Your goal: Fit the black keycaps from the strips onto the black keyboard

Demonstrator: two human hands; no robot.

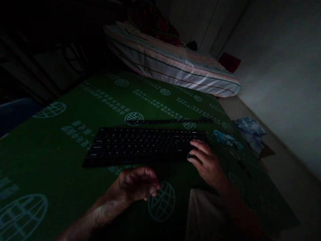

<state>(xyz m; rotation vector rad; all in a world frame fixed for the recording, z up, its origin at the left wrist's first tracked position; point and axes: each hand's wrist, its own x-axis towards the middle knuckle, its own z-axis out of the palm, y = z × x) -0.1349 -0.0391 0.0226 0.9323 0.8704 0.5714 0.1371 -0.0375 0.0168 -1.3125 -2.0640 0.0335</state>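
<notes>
A black keyboard (140, 145) lies on a green board printed with pale globes and writing (82, 100). My right hand (207, 162) is at the keyboard's right end, its thumb and a finger pinched around a small black piece (189, 156), too dark to identify surely. Another finger reaches over the keys. Below the keyboard's front edge, my left hand (137, 184) is curled, thumb close to the fingertips; whatever they may hold is hidden. Behind the keyboard runs a long thin black strip (163, 122) with small dark bits at its right end.
Crumpled blue plastic (227, 139) lies right of the keyboard, near a thin pen-like tool (239, 160) and a cable. More crumpled wrapping (250, 132) sits beyond the board's right edge. A striped mattress (175, 67) stands behind, and a pale wall (283, 83) rises right. The room is dim.
</notes>
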